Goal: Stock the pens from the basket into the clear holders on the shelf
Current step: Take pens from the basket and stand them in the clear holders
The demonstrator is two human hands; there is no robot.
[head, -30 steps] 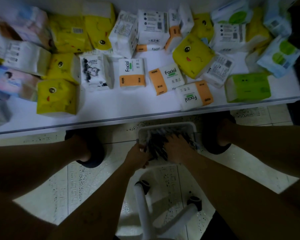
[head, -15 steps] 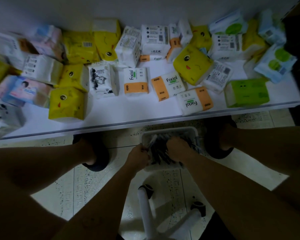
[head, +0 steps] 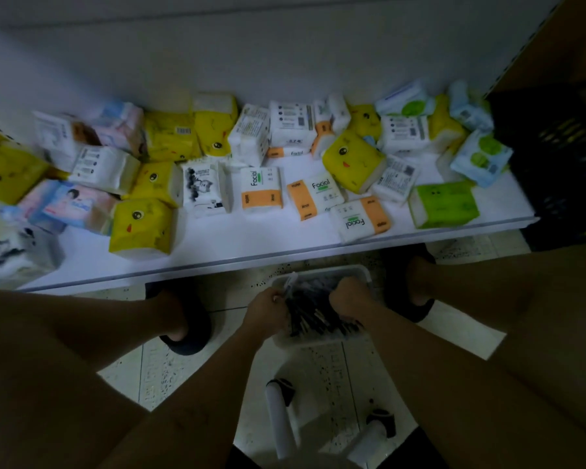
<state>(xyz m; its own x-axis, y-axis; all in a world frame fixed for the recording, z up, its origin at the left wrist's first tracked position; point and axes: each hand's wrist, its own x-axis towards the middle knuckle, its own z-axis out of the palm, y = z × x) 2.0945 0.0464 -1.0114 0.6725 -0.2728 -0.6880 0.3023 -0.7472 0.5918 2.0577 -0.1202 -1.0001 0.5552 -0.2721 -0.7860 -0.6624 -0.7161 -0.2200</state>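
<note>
A white basket (head: 359, 273) sits on the tiled floor between my feet, below the shelf edge, filled with several dark pens (head: 310, 314). My left hand (head: 267, 311) is at the basket's left side, fingers curled around a few pens whose tips stick up past its knuckles. My right hand (head: 351, 299) is inside the basket on top of the pile, fingers curled down into the pens. No clear holders are in view.
The white shelf (head: 257, 238) in front carries many tissue packs: yellow (head: 141, 226), orange-and-white (head: 261, 187) and green (head: 444, 204). A dark crate (head: 562, 164) stands at the right. White stool legs (head: 279, 421) stand on the floor near me. My feet in dark slippers (head: 186, 319) flank the basket.
My head has tilted up, so more wall shows and the shelf sits lower in view. Both hands stay in the basket; the left one has lifted a few pens slightly.
</note>
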